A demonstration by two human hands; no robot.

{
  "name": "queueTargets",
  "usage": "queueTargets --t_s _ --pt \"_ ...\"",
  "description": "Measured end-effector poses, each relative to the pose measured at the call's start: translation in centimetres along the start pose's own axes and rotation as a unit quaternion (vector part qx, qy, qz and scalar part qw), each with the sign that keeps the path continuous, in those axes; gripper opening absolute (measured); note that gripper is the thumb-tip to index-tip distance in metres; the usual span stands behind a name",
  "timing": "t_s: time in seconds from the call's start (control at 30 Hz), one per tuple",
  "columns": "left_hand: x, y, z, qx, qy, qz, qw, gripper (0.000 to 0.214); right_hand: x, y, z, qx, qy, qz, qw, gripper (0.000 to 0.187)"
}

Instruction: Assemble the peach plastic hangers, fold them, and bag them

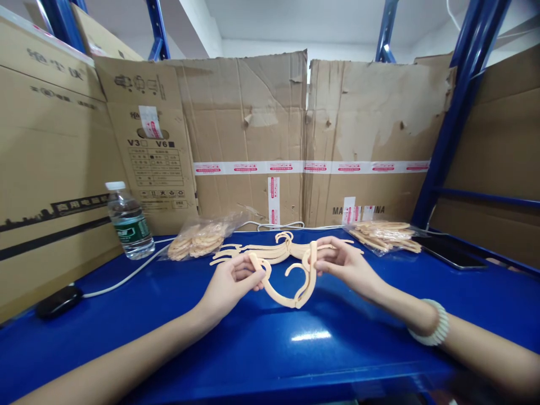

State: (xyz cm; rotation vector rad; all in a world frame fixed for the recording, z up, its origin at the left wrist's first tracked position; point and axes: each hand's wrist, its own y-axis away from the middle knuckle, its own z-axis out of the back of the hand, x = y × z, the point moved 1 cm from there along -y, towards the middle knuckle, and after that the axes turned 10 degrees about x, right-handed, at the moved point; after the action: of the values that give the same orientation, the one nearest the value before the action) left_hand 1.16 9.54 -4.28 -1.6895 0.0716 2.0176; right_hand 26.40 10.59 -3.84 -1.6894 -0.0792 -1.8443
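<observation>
Evidently, left hand (232, 281), right hand (348, 264): fingers (252, 281) pinching beige, curved, plastic-looking hanger (279, 296) by both ends (presumably for steadiness).

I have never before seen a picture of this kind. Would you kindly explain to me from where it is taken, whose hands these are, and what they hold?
There is no machine here, only a person's two bare hands. The single picture comes from a camera worn on that person's head, looking forward and down, so the forearms enter from the lower corners.

The left hand and the right hand hold one beige hanger between them, its arms folded upward with the hook in the middle.

Behind it, on the blue surface, lie more beige hangers. A clear bag of beige pieces lies on each side: the left bag and the right bag. A water bottle stands at the left, and cardboard rises behind everything.
</observation>
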Motion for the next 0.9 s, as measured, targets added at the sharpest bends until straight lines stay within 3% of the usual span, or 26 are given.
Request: queueTargets --t_s 0.13,0.23,0.33,0.43,0.57,0.73,0.9 --pt "-0.3 0.2 -0.2 -0.012 0.002 -0.013 1.0 0.025 -0.2 -0.3 -3.1 0.058 0.017 -0.014 0.998 0.028" --pt "-0.4 0.3 -0.2 -0.023 0.01 -0.037 0.999 0.025 -0.4 -0.5 -4.2 0.027 0.053 -0.017 0.998 0.027" --pt "-0.4 0.4 -0.5 -0.012 0.0 -0.06 0.998 0.024 -0.5 -0.7 -4.3 -0.017 0.077 -0.011 0.997 0.026" --pt "-0.5 0.5 -0.7 -0.007 -0.016 -0.082 0.997 0.023 -0.4 -0.5 -4.3 -0.024 0.082 -0.002 0.996 0.024" --pt "-0.6 0.3 -0.8 0.009 -0.004 -0.064 0.998 0.021 -0.2 -0.1 -4.7 0.008 0.04 0.007 0.999 0.024" --pt "-0.5 0.5 -0.6 -0.018 0.002 -0.048 0.999 0.023 -0.3 0.0 -4.7 0.01 0.007 0.009 1.0 0.029" --pt "-0.2 0.3 -1.0 0.021 -0.004 -0.023 1.0 0.027 -0.4 -0.1 -4.6 0.071 0.022 -0.012 0.997 0.034"
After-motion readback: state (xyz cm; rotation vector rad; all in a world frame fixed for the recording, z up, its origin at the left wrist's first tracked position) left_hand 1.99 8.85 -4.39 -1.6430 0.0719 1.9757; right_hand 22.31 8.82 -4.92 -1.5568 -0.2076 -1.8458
